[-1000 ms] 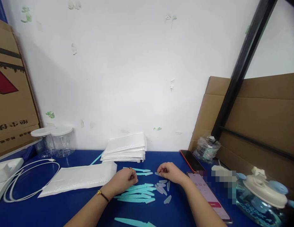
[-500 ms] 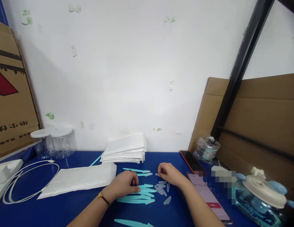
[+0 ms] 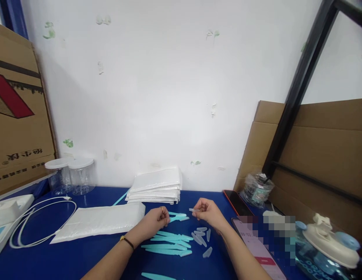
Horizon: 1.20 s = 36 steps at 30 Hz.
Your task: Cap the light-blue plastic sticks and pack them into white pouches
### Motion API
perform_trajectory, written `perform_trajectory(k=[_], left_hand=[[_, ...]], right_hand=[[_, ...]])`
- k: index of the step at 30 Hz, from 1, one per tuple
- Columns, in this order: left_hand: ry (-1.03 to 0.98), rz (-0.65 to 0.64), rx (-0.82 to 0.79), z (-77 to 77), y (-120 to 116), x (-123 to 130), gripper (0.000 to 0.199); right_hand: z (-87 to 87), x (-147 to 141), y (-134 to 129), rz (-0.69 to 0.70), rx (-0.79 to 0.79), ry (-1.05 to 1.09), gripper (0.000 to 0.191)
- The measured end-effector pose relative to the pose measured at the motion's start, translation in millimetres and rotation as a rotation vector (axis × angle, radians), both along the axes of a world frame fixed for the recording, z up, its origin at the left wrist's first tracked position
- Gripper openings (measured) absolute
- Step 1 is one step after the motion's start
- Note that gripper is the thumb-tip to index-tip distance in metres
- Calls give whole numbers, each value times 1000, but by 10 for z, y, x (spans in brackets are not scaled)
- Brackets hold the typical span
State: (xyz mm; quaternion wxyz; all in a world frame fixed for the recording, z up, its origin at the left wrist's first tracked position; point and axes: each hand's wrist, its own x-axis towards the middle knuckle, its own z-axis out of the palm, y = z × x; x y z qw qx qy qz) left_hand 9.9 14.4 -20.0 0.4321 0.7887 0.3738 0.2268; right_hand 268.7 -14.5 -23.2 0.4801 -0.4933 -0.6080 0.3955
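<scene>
My left hand (image 3: 160,218), with a ring and a dark bracelet, pinches a turquoise razor (image 3: 180,218) by its handle; the razor's head end points right. Another razor lies just behind it. Between the fingertips of my right hand (image 3: 206,212) is a small translucent cap (image 3: 193,210), a short way right of the held razor and apart from it. Several more turquoise razors (image 3: 166,246) lie in a group on the blue table, with one alone at the front edge (image 3: 157,276). Several loose translucent caps (image 3: 199,238) lie right of the group.
A white padded envelope (image 3: 102,221) lies left, with a stack of them (image 3: 154,186) by the wall. Clear jars (image 3: 82,177), a white cable (image 3: 14,233) and a scale (image 3: 21,202) stand farther left. Phones (image 3: 258,249) and a bottle (image 3: 329,241) are at right.
My left hand has moved back from the razor group and taken hold of a razor. My right hand has lifted a cap off the table. The view has shifted slightly.
</scene>
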Motion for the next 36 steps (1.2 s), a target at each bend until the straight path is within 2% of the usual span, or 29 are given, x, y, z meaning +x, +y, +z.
perform_trajectory(k=[2,5,8,11,26,36], left_hand=[[-54,1,-76,1,14,-3,17],[-103,9,-160,25,20,-10,17],[-134,13,-190,51,22,-23,23],[-145,12,-195,71,19,-35,28],[-133,21,-208,77,12,-34,24],[-119,29,-223,136,-18,-40,27]], right_hand=[[-36,-31,11,-60,64,-92,21],[-16,-81,-16,-90,259,-245,10],[65,-128,-79,-56,472,-333,9],[122,-158,-127,-36,583,-390,12],[159,-247,-178,-33,598,-405,14],[161,-249,-186,-49,611,-419,15]])
